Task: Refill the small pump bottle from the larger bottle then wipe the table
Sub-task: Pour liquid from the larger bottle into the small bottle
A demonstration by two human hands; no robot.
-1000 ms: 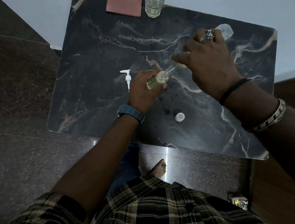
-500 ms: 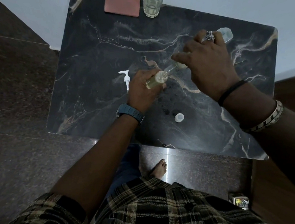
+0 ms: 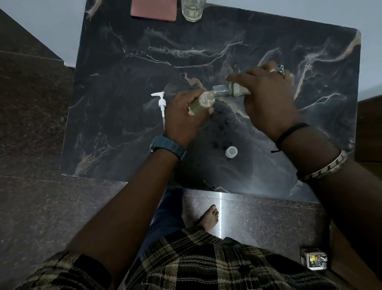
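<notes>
Larger bottle (image 3: 231, 90) mostly behind right hand (image 3: 267, 99)

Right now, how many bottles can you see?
2. The small pump bottle is held in the left hand; the larger bottle, tipped toward its mouth, is in the right hand, which largely hides it.

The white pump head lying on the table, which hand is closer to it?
Left. The left hand, gripping the small bottle, sits just right of the pump head. The right hand, holding the larger bottle, is farther right, beyond the left hand.
</notes>
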